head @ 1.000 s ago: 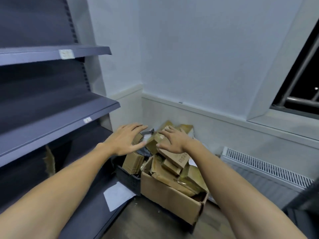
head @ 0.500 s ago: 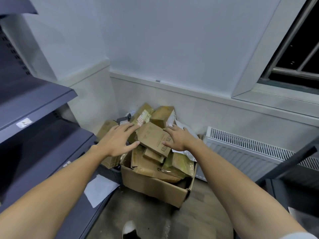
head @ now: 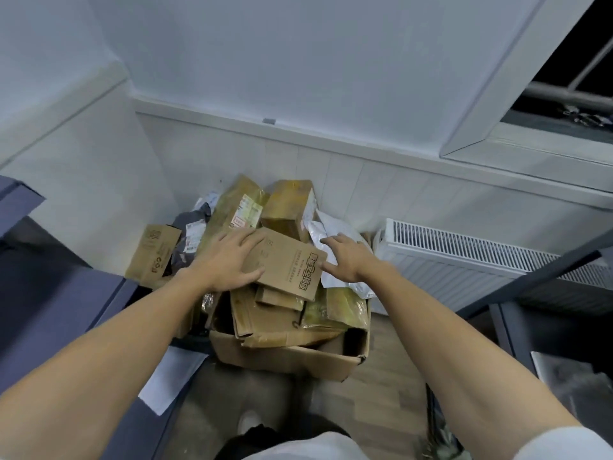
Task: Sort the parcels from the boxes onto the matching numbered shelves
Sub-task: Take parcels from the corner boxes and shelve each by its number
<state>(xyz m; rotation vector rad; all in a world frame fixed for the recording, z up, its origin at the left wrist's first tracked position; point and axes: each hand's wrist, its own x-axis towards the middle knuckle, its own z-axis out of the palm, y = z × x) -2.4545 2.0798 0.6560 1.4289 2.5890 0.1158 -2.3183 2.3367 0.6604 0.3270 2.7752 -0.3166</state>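
Parcel label (head: 243, 214) txt illegible; shelf (head: 49, 303) partly off-frame.

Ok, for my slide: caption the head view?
Left hand on printed parcel atop full cardboard box; right hand beside it.

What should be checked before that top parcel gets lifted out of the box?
1. Left hand on the printed flat parcel: ok, it lies flat on top.
2. Right hand at the parcel's right edge: ok, thumb against it.
3. Firm grip: not ok, neither hand's fingers curl round it.
4. Nothing lying on the parcel: ok.
5. Parcel's number readable: cannot tell.
6. Shelf labels visible: not ok, the grey shelf shows no label here.
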